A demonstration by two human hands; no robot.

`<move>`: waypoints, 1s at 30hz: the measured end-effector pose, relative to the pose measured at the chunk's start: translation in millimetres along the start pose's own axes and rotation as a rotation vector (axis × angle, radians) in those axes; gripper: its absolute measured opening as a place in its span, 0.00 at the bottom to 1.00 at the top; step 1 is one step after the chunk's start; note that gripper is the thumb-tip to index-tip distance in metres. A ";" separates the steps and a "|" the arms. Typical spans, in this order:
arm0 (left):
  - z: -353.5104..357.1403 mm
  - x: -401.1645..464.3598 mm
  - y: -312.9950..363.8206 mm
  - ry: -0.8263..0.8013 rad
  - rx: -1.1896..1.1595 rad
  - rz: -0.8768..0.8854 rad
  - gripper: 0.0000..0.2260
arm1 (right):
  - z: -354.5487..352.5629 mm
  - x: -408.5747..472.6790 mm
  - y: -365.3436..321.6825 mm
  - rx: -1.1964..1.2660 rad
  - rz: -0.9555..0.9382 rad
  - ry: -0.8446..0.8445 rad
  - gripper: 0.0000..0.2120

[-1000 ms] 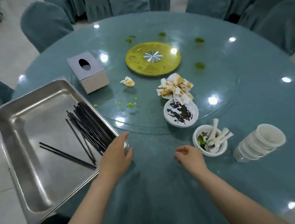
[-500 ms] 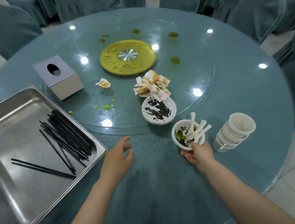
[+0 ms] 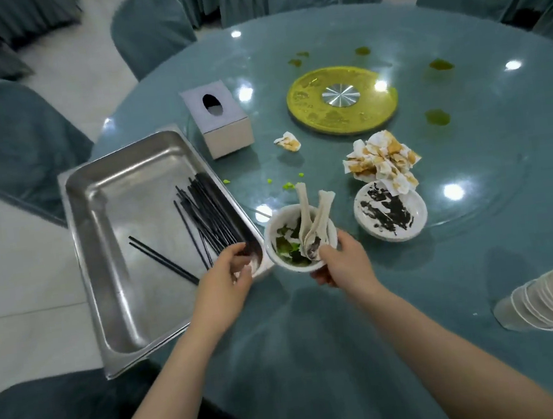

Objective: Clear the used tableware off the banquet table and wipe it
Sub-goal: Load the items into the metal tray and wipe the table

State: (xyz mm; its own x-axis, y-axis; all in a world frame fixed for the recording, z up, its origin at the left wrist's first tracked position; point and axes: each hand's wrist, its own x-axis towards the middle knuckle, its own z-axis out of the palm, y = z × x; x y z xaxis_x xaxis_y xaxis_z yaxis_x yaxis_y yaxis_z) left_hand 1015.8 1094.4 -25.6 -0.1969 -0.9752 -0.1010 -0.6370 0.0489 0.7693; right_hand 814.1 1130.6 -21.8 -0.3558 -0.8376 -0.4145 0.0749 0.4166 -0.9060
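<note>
The dirty bowl (image 3: 301, 241), with spoons (image 3: 314, 218) stacked loose in it, is held off the surface (image 3: 319, 359) by the right hand (image 3: 341, 264), grip clamped on its rim, right next to the steel tray (image 3: 109, 263). The tray's near corner is pinched by the left hand (image 3: 230, 269), beside the chopsticks (image 3: 211, 220). Biggest risk, probably: if the bowl gets tipped on the way over, the spoons could slide out and leftover greens get slopped onto the glass. More wiping then.

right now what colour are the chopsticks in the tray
Black chopsticks, against the silver tray; the head view shows them.
</note>
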 end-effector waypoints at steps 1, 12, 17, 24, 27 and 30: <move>-9.6 -0.5 -5.2 0.023 -0.023 -0.035 0.18 | 15.0 2.4 -2.3 -0.019 0.002 -0.042 0.12; -73.8 -17.1 -62.8 0.127 -0.457 -0.444 0.18 | 143.1 28.3 3.4 -0.388 -0.070 -0.433 0.12; -79.0 -28.9 -90.9 0.213 -0.583 -0.593 0.19 | 179.6 36.1 9.4 -0.637 -0.191 -0.534 0.13; -90.1 -27.4 -116.1 0.271 -0.642 -0.720 0.13 | 221.5 42.5 24.4 -0.727 -0.244 -0.618 0.16; -95.4 -26.3 -114.4 0.306 -0.514 -0.716 0.11 | 221.5 42.9 25.4 -0.725 -0.262 -0.610 0.15; -96.6 -25.8 -105.4 0.364 -0.419 -0.616 0.10 | 200.0 41.8 23.7 -0.652 -0.258 -0.483 0.14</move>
State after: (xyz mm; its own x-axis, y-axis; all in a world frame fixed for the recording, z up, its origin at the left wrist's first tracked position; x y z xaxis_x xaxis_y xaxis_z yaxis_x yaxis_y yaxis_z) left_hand 1160.0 1093.5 -43.2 0.3960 -0.8137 -0.4256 -0.2076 -0.5308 0.8217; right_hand 987.3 1034.8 -77.7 0.1599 -0.9314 -0.3268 -0.5583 0.1877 -0.8082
